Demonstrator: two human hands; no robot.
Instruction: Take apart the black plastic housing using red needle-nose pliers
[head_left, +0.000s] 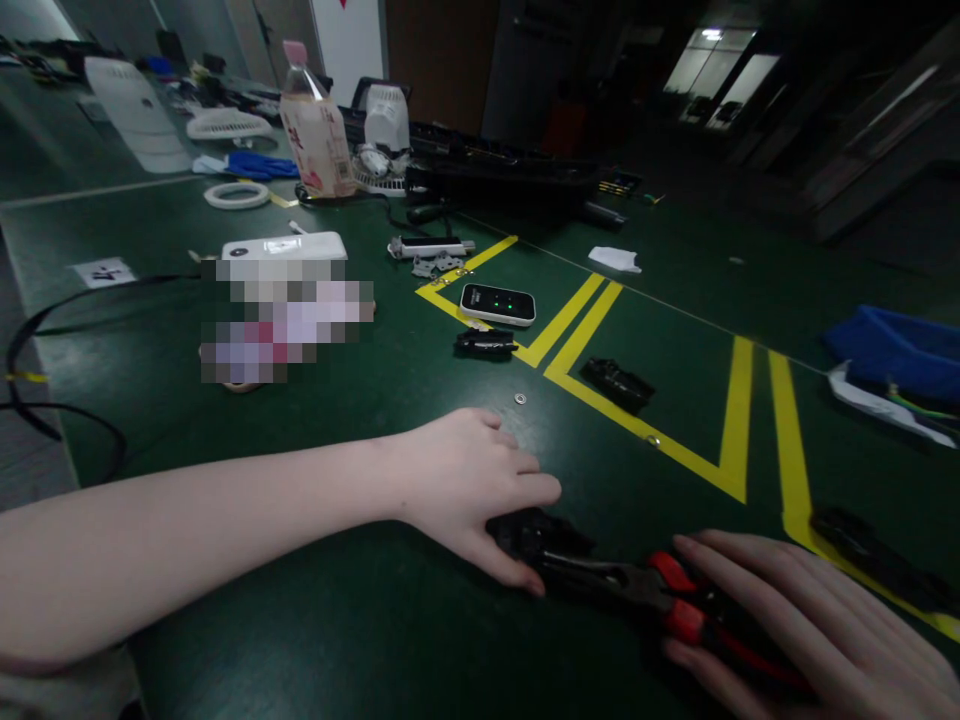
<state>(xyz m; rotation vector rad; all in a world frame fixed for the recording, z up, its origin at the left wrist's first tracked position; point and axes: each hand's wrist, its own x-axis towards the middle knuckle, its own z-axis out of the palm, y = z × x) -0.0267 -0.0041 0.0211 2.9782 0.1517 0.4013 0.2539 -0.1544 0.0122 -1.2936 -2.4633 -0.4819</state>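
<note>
My left hand holds a black plastic part between thumb and fingers, low over the green table. In my right hand are long-nose pliers with red and black handles. Their narrow jaws reach left to the black part, and whether they grip it is too dark to tell. A small metal ring lies just beyond my left hand. Farther back, a black part rests beside a white-edged device with green lights. Another black part lies by the yellow tape.
A drink bottle, a white tape roll and a white power bank stand or lie at the back left. Black cables hang over the left edge. At the right are a blue bin and a black part.
</note>
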